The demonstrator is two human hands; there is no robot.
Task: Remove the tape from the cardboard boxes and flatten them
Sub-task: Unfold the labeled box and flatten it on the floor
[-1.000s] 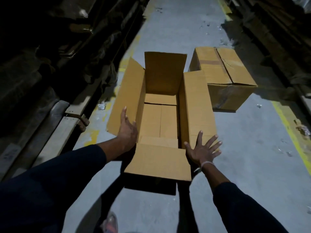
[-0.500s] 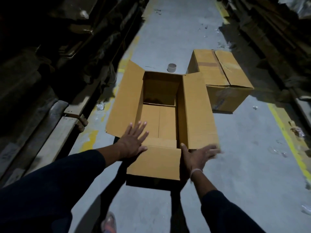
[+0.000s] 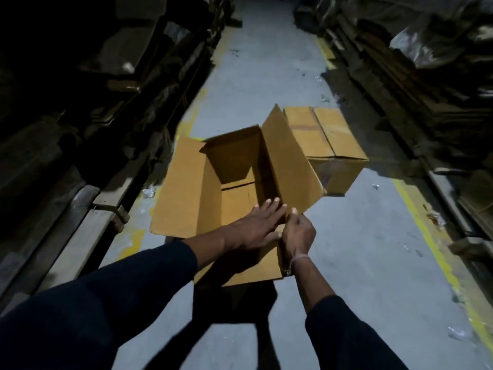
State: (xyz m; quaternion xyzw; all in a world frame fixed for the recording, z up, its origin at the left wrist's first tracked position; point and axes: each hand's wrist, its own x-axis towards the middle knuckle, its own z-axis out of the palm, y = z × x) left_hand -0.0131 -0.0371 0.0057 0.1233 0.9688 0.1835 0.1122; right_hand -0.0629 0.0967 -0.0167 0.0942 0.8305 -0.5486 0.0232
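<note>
An open cardboard box (image 3: 184, 188) stands on the grey floor in front of me, its flaps spread and its right flap raised. My left hand (image 3: 256, 228) reaches across the box's near end with straight fingers pressed flat by the near right corner. My right hand (image 3: 297, 233) grips the near edge of the right flap at that same corner. Behind and to the right lies a second cardboard box (image 3: 325, 134), closed, with a strip of tape across its top.
Dark racks of stacked cardboard (image 3: 106, 76) line the left side and more stacks (image 3: 426, 76) line the right. Yellow floor lines (image 3: 432, 236) border the grey aisle. Small scraps of clear tape (image 3: 148, 190) lie on the floor.
Both hands moved from the box's near flap to its near right corner. The right flap rose from lying outward to standing tilted up. The box turned and shifted.
</note>
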